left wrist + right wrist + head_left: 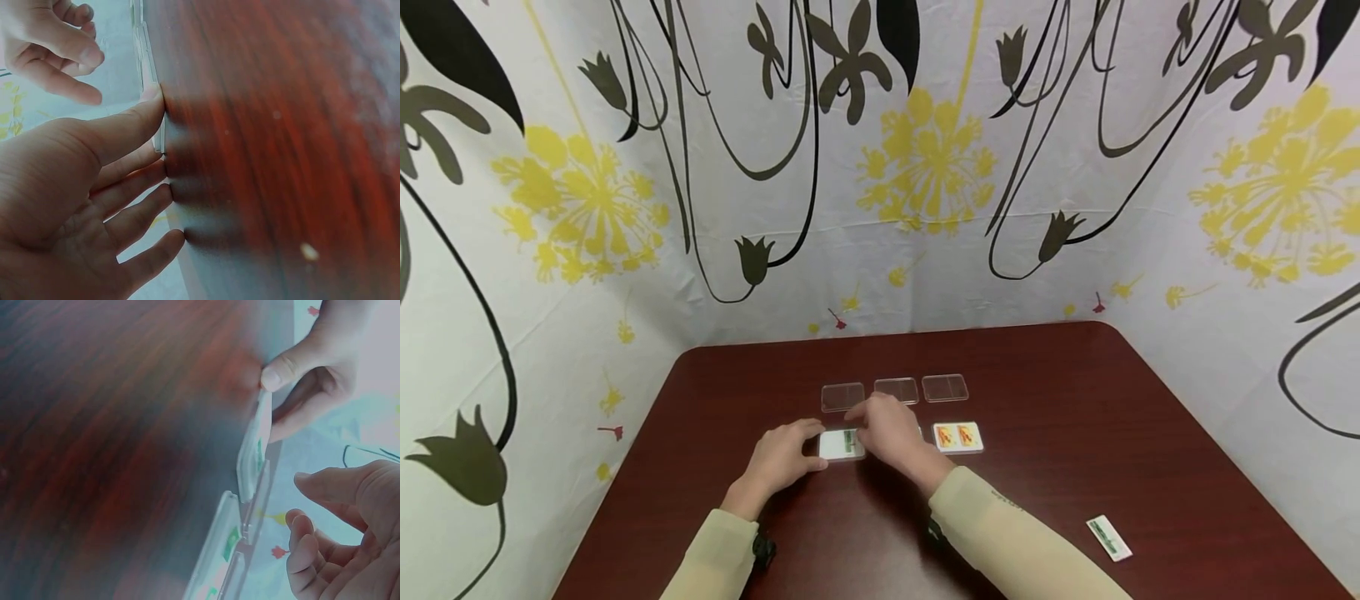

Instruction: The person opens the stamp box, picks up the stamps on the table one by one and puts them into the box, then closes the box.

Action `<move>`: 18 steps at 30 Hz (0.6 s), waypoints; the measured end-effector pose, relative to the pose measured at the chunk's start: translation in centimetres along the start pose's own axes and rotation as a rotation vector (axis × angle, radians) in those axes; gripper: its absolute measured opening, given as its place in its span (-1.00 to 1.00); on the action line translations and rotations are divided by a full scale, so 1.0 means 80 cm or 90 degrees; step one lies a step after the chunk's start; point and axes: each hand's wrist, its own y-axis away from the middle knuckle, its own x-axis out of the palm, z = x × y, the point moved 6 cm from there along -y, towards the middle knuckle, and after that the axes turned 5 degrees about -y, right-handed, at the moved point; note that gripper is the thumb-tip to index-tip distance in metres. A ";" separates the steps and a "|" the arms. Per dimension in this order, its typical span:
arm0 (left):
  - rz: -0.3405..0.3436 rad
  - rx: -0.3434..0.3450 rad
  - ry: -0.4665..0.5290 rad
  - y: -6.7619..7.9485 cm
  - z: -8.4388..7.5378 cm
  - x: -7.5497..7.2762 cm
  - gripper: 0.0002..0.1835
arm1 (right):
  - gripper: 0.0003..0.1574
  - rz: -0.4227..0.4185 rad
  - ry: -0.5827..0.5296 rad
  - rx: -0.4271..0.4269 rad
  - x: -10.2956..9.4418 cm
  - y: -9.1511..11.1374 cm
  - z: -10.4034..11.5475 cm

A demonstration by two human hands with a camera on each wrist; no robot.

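Observation:
A clear flat plastic case (833,446) holding a white card with green print lies on the table. My left hand (781,457) holds it by its left end, thumb on the near edge and index finger on the far edge. Just above its right end hovers my right hand (889,429), fingers loosely bent and nothing between them in the right wrist view. Mostly hidden under that hand in the head view is a second case (215,550), also showing green print. A third case (957,437) to the right has two orange pictures on white.
Behind the cases stand three clear rectangular plastic pieces in a row: left (842,398), middle (902,388) and right (945,387). A loose white card with green print (1108,537) lies at the right of the dark red table (1037,375). Patterned cloth (910,275) hangs behind.

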 end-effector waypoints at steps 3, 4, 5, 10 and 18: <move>0.001 -0.001 0.002 0.000 0.000 0.000 -0.38 | -0.60 0.010 -0.028 0.016 -0.005 0.002 0.001; 0.001 -0.001 0.003 0.000 0.000 0.001 -0.38 | -0.59 0.014 -0.043 0.022 -0.007 0.003 0.000; 0.001 -0.002 0.003 0.000 0.000 0.000 -0.38 | -0.58 0.019 -0.056 0.029 -0.008 0.003 0.000; 0.000 -0.005 0.005 0.002 -0.001 0.000 -0.38 | -0.51 0.020 -0.070 0.046 -0.016 0.005 -0.004; -0.005 -0.005 0.002 0.002 -0.001 0.003 -0.37 | -0.57 -0.003 -0.094 0.045 -0.042 0.025 -0.011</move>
